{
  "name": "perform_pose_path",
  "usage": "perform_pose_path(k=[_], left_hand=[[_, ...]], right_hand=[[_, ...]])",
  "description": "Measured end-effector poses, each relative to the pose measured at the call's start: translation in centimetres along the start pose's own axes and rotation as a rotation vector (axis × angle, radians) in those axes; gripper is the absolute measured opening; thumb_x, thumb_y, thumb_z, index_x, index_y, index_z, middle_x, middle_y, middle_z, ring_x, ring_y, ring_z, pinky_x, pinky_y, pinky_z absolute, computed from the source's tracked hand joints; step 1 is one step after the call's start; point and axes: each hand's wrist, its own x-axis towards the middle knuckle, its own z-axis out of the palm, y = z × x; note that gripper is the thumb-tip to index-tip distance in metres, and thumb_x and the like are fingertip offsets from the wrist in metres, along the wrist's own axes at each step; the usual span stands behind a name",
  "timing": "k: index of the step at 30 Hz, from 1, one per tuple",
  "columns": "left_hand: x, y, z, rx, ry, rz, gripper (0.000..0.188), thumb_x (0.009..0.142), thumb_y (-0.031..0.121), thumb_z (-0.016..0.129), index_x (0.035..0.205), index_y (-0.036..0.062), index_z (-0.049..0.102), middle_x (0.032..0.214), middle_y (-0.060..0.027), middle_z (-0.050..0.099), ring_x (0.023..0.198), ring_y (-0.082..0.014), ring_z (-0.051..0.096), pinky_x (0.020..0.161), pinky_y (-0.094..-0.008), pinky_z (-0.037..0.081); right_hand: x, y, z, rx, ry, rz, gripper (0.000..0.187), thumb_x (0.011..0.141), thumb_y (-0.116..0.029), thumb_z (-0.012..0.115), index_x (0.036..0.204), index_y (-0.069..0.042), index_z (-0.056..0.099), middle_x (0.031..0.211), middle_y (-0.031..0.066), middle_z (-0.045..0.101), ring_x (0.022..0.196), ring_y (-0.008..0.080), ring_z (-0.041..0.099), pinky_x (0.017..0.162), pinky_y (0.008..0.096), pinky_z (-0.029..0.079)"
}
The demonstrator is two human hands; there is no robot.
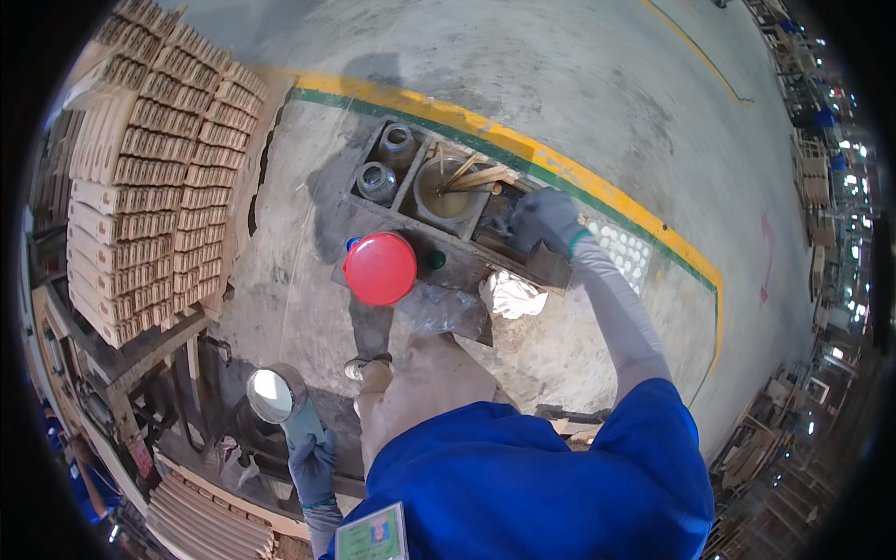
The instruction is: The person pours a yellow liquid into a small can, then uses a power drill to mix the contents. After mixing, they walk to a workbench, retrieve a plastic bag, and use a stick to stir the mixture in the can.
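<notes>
My left hand (314, 467), in a grey glove, is at the lower left. Its fingers are closed on a pale green piece (303, 425), which meets a round metal can (277, 394) with a bright white inside. Farther off, my right hand (546, 222), also gloved, reaches into the right compartment of a dark wooden tool box (457, 245). Its fingertips are lost in the dark there, so any grip cannot be seen. In the middle compartment a round pot (444, 194) of yellowish liquid holds several wooden sticks (481, 177). Two glass jars (377, 183) stand in the left compartments.
A red round lid (380, 269) and crumpled clear plastic (439, 308) sit at the box's near side, with a white cloth (513, 295) beside them. Stacked wooden parts (159, 177) rise at the left. White discs (618, 254) lie on the floor past my right wrist.
</notes>
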Motion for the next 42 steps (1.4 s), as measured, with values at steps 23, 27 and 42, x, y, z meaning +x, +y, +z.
perform_pose_path(k=[23, 27, 42], left_hand=[[-0.9, -1.2, -2.6, -0.091, -0.029, 0.094, 0.040, 0.083, -0.007, 0.045, 0.122, 0.0018, 0.046, 0.117, -0.0129, 0.054, 0.109, -0.0241, 0.053, 0.097, -0.0406, 0.045], [-1.6, -1.3, -3.9, -0.119, -0.018, 0.127, 0.039, 0.083, -0.007, 0.046, 0.122, 0.0015, 0.046, 0.118, -0.0129, 0.055, 0.109, -0.0246, 0.053, 0.098, -0.0419, 0.043], [-7.8, -3.6, -9.1, -0.188, -0.084, 0.388, 0.038, 0.090, -0.002, 0.043, 0.129, -0.0005, 0.043, 0.120, -0.0141, 0.055, 0.108, -0.0243, 0.055, 0.096, -0.0389, 0.047]], right_hand=[[-4.5, 3.1, 1.1, 1.464, 0.113, 0.226, 0.019, 0.089, -0.005, 0.041, 0.095, 0.004, 0.056, 0.084, 0.0108, 0.060, 0.072, 0.0201, 0.060, 0.064, 0.0322, 0.052], [-1.9, -0.4, 0.8, 1.732, 0.060, 0.145, 0.019, 0.088, -0.005, 0.044, 0.100, 0.005, 0.054, 0.090, 0.0133, 0.060, 0.079, 0.0245, 0.061, 0.070, 0.0365, 0.053], [-5.5, 10.0, -5.8, 1.199, 0.426, 0.071, 0.021, 0.086, -0.014, 0.050, 0.097, 0.001, 0.060, 0.079, 0.0062, 0.060, 0.068, 0.0151, 0.057, 0.061, 0.0244, 0.045]])
